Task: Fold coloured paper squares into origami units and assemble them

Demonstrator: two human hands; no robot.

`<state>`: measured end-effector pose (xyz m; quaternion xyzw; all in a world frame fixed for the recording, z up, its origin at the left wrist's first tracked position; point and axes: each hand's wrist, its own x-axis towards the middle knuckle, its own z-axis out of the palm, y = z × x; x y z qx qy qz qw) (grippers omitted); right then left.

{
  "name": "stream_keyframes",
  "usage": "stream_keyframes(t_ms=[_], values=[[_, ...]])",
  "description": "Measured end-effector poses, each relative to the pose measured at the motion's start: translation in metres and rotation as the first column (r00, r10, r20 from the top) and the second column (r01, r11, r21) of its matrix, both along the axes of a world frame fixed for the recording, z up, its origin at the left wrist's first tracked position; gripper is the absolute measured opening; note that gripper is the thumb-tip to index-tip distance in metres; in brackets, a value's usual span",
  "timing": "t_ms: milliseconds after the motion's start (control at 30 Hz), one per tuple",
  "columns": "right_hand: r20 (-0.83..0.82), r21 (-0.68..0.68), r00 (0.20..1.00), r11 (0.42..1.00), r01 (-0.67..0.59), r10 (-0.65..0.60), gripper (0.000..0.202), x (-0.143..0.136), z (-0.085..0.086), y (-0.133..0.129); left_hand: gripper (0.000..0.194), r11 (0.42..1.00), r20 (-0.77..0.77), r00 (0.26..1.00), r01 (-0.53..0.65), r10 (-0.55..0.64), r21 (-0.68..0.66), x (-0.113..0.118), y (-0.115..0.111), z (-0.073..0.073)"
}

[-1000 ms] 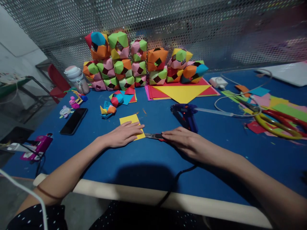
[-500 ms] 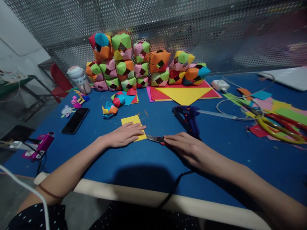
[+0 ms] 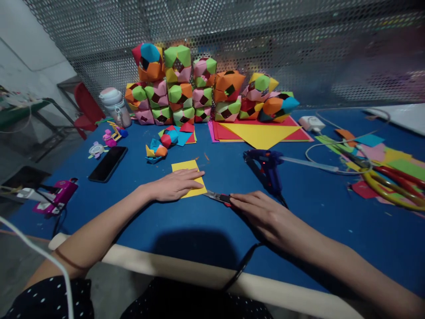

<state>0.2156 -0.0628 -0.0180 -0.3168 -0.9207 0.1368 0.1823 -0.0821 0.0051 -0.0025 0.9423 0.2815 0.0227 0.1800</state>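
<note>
A small yellow paper [image 3: 184, 165] lies on the blue table. My left hand [image 3: 172, 184] rests flat across it, palm down, with the fingers stretched out to the right. My right hand [image 3: 260, 210] is closed round the handle of a box cutter [image 3: 218, 197]. The cutter's blade points left and its tip is at the paper's lower right corner. Just beyond my right hand a blue glue gun [image 3: 270, 166] stands with a clear glue stick in its back.
Colourful folded-paper blocks [image 3: 181, 95] are stacked at the back, beside large sheets [image 3: 265, 133]. Scissors [image 3: 392, 186] and paper scraps [image 3: 398, 159] lie at the right. A phone [image 3: 109, 164], a bottle [image 3: 115, 106] and a purple power strip [image 3: 56, 197] are at the left.
The whole view has shifted slightly, so the table's things appear a little further right. My left hand still lies on the paper and my right hand still holds the cutter at its corner.
</note>
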Motion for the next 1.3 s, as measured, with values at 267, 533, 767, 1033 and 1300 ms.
stream_keyframes(t_ms=[267,533,767,1033,1300], values=[[0.019,0.009,1.000,1.000,0.001,-0.001,0.045,-0.007,0.002,-0.005,0.037,1.000,-0.003,1.000,-0.026,0.026,0.004,0.001,-0.001,0.004],[0.020,0.019,1.000,1.000,-0.015,0.014,0.045,-0.019,0.007,-0.010,0.036,0.999,0.003,1.000,-0.024,0.024,-0.029,0.000,0.001,0.003],[0.061,0.002,0.997,0.999,-0.043,0.043,0.045,-0.033,0.008,-0.016,0.037,0.998,-0.036,0.999,-0.013,0.011,-0.059,-0.001,0.003,0.002],[-0.003,0.013,1.000,1.000,-0.025,0.025,0.044,-0.026,0.006,-0.023,0.039,0.999,0.015,1.000,-0.011,0.012,-0.032,-0.001,0.000,0.001],[-0.102,0.017,0.994,0.999,0.045,-0.044,0.040,-0.009,0.002,-0.026,0.051,0.949,0.068,0.954,-0.299,0.293,0.097,-0.012,0.002,0.003]])
